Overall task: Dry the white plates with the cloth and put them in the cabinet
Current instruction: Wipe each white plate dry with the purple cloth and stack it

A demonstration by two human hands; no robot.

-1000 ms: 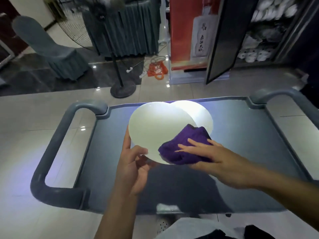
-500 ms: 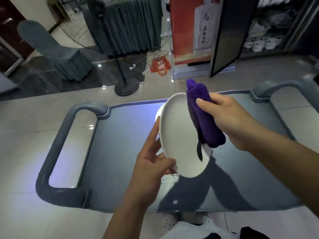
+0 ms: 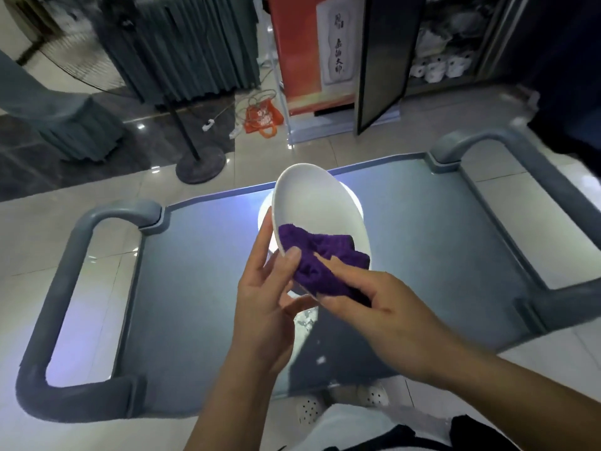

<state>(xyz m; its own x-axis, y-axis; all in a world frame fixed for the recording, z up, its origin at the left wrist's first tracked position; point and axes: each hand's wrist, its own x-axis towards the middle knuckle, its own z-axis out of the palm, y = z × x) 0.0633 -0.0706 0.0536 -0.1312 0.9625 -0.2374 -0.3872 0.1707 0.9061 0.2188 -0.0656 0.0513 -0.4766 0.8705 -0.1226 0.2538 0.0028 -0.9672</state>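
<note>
Clearly the drying step is in hand: the left hand (image 3: 263, 307) grips the white plate (image 3: 317, 216) at its near rim, thumb curled over the edge, and holds it tilted on edge above the grey trolley (image 3: 455, 255). The right hand (image 3: 383, 307) pinches the bunched purple cloth (image 3: 320, 265) between thumb and fingers and presses it against the plate's lower inner face. A second white plate (image 3: 353, 198) lies flat on the trolley directly behind the tilted one, mostly hidden by it. The cabinet (image 3: 455, 60) stands beyond the trolley's far edge, its dark door (image 3: 380, 60) swung open (white crockery shows dimly on the shelves).

The cloth covers only the plate's lower part, so I judge that the next move calls for wiping up across the upper face, then probably the back, before the plate goes to the cabinet.
</note>
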